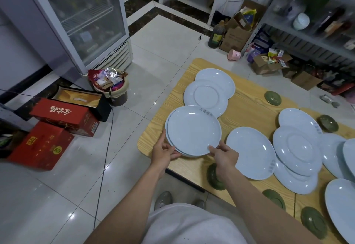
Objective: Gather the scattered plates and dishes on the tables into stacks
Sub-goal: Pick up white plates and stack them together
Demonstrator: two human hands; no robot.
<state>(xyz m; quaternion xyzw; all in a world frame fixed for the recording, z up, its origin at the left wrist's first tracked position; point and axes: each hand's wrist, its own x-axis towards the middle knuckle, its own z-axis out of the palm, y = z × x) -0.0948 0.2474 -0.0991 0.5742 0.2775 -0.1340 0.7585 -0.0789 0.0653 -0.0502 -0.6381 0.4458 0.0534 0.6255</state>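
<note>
A small stack of pale blue plates (pixel 193 130) sits at the near left corner of the wooden table (pixel 247 105). My left hand (pixel 164 152) grips the stack's left rim. My right hand (pixel 223 153) pinches its near right rim. Two overlapping pale blue plates (pixel 208 95) lie behind the stack. One single plate (pixel 251 151) lies just right of my right hand. More overlapping plates (pixel 297 146) spread toward the right edge. Several small green dishes (pixel 272 98) lie upside down around the plates, one (pixel 214 176) partly under my right wrist.
A glass-door fridge (pixel 80 19) stands at the left. A full bin (pixel 113 86) and red boxes (pixel 63 117) sit on the tiled floor left of the table. Shelving (pixel 311 25), cardboard boxes and an oil bottle (pixel 217 34) stand behind the table.
</note>
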